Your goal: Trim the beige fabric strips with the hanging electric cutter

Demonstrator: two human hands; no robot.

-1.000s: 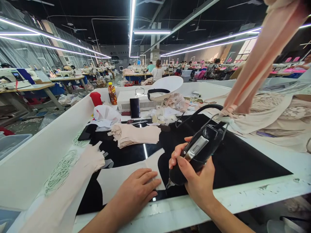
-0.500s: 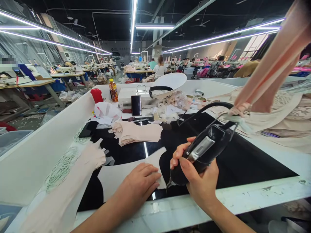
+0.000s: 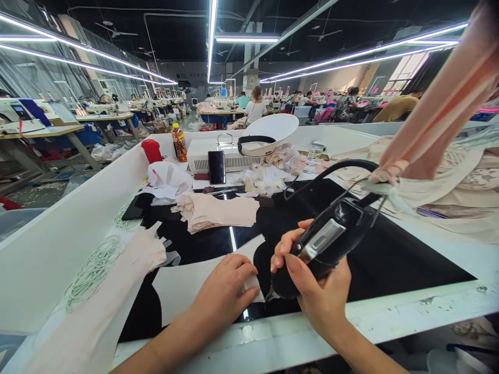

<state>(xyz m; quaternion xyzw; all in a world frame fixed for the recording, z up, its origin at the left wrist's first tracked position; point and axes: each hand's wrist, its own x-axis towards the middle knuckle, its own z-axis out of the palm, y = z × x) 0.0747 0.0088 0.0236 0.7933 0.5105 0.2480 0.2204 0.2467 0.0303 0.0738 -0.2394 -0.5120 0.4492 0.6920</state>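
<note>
Our right grip: clamped around the black tool | our left grip: on the pale piece, whether pinching we cannot tell | pale piece: lying on the black surface, beside the tool

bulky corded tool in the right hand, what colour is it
The bulky corded tool is black, with a long silver plate; the head view shows it.

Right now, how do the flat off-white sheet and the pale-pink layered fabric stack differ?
The flat off-white sheet looks thin; the pale-pink layered fabric stack is thicker. The left hand is on the sheet; no hand touches the stack. Both lie on the glossy black tabletop.
</note>
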